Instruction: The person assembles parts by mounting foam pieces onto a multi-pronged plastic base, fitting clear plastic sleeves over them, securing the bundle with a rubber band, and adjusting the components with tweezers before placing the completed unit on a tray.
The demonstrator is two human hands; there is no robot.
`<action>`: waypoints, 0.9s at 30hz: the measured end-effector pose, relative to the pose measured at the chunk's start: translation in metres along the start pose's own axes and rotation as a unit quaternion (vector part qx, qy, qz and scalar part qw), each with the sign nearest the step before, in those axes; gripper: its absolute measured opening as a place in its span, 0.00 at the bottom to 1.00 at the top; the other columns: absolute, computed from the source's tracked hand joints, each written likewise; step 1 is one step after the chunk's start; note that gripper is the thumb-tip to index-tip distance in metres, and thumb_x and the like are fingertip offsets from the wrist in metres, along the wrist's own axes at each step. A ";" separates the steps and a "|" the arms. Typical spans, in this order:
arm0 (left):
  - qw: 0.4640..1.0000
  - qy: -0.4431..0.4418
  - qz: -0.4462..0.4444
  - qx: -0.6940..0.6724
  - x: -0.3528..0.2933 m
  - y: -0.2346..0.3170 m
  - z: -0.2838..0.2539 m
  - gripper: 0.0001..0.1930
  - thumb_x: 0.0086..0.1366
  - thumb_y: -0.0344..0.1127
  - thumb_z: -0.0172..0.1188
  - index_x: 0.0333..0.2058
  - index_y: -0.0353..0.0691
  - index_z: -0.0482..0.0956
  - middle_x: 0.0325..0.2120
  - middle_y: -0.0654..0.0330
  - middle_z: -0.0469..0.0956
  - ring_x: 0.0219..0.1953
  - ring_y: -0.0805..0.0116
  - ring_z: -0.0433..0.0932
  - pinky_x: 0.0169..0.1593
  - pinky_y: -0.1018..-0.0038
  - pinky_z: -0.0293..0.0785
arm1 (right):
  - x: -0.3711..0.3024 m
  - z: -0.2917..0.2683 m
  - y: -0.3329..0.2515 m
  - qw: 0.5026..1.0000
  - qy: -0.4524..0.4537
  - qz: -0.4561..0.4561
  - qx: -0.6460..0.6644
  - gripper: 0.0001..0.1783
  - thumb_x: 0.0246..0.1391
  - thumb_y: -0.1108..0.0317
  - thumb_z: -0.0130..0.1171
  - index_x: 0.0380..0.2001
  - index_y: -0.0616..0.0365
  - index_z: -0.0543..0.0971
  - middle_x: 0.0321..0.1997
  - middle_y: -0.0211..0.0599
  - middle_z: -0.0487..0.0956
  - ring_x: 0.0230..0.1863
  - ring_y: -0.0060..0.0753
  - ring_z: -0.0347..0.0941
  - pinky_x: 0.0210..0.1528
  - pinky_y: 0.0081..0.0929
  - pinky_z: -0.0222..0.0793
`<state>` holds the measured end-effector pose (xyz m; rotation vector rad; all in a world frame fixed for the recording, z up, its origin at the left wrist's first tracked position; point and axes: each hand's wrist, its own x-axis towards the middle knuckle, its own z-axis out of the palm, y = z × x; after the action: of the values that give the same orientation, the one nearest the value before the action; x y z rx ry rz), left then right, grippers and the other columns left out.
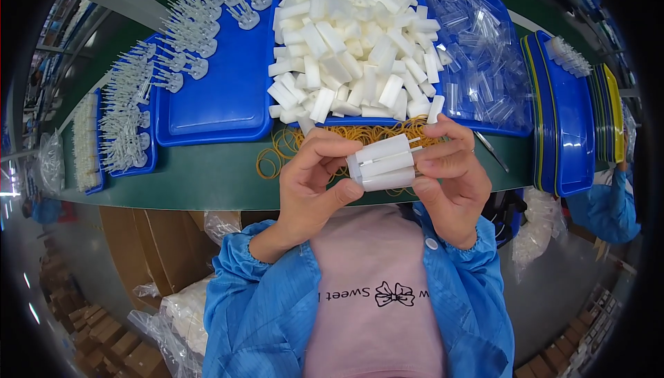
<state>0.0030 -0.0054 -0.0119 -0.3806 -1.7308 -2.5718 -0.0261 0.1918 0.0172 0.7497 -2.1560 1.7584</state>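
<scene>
Both hands hold a small bundle of white plastic tubes [382,163] stacked side by side, just above the table's near edge. My left hand [311,184] grips the bundle's left end with thumb underneath. My right hand [451,181] closes on its right end, fingers curled over the top. Behind the bundle lies a loose heap of tan rubber bands [290,144] on the green table [207,174]. A blue tray [325,121] piled with several white tubes [353,39] sits directly beyond.
A blue tray [214,94] at the left carries white pronged parts along its far edge. Another tray of clear plastic pieces [484,60] lies at the right, beside stacked blue trays [564,122]. A co-worker's blue sleeve [612,205] is far right. Cardboard boxes [145,246] stand below the table.
</scene>
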 end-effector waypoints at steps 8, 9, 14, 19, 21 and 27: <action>0.995 0.038 -0.055 -0.073 0.001 -0.001 -0.003 0.20 0.56 0.28 0.63 0.46 0.31 0.70 0.43 0.59 0.67 0.47 0.70 0.70 0.53 0.74 0.67 | 0.029 -0.044 0.014 0.992 0.021 0.098 -0.079 0.10 0.45 0.72 0.59 0.34 0.59 0.77 0.35 0.35 0.78 0.45 0.37 0.70 0.49 0.32 0.62; 0.995 0.030 -0.056 -0.077 0.002 -0.001 -0.002 0.20 0.56 0.28 0.63 0.46 0.31 0.70 0.43 0.59 0.67 0.47 0.70 0.70 0.53 0.74 0.67 | 0.031 -0.052 0.023 0.982 0.040 0.095 -0.158 0.11 0.45 0.71 0.59 0.36 0.58 0.77 0.34 0.35 0.78 0.43 0.37 0.71 0.47 0.32 0.62; 0.992 0.060 -0.080 -0.077 0.001 0.001 0.003 0.20 0.55 0.30 0.64 0.46 0.32 0.70 0.42 0.60 0.68 0.46 0.71 0.71 0.51 0.76 0.67 | 0.029 -0.055 0.067 0.873 -0.029 0.069 -0.482 0.21 0.45 0.67 0.61 0.46 0.53 0.73 0.29 0.31 0.76 0.36 0.36 0.69 0.38 0.34 0.57; 0.992 0.051 -0.087 -0.075 0.002 0.001 0.000 0.21 0.55 0.30 0.64 0.46 0.32 0.70 0.42 0.60 0.69 0.45 0.71 0.71 0.51 0.76 0.67 | 0.027 -0.052 0.075 0.895 -0.016 0.099 -0.435 0.25 0.46 0.70 0.59 0.51 0.52 0.70 0.32 0.32 0.74 0.33 0.33 0.69 0.36 0.32 0.57; 0.993 0.047 -0.083 -0.069 0.003 0.002 0.000 0.21 0.55 0.30 0.64 0.47 0.32 0.69 0.42 0.60 0.69 0.45 0.71 0.71 0.51 0.75 0.67 | 0.029 -0.056 0.067 0.929 -0.001 0.110 -0.353 0.24 0.47 0.72 0.57 0.51 0.55 0.70 0.35 0.34 0.74 0.34 0.30 0.70 0.38 0.30 0.60; 0.997 0.044 -0.056 -0.013 0.005 0.004 0.010 0.30 0.56 0.31 0.63 0.57 0.33 0.63 0.44 0.60 0.66 0.47 0.70 0.69 0.55 0.74 0.65 | 0.021 -0.042 0.017 0.975 0.093 0.160 0.122 0.21 0.50 0.80 0.50 0.50 0.66 0.68 0.44 0.41 0.73 0.45 0.28 0.71 0.48 0.25 0.67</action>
<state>0.0006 0.0023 -0.0035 -0.1730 -1.7380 -2.6466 -0.0578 0.2297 0.0230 0.2794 -2.0461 2.1853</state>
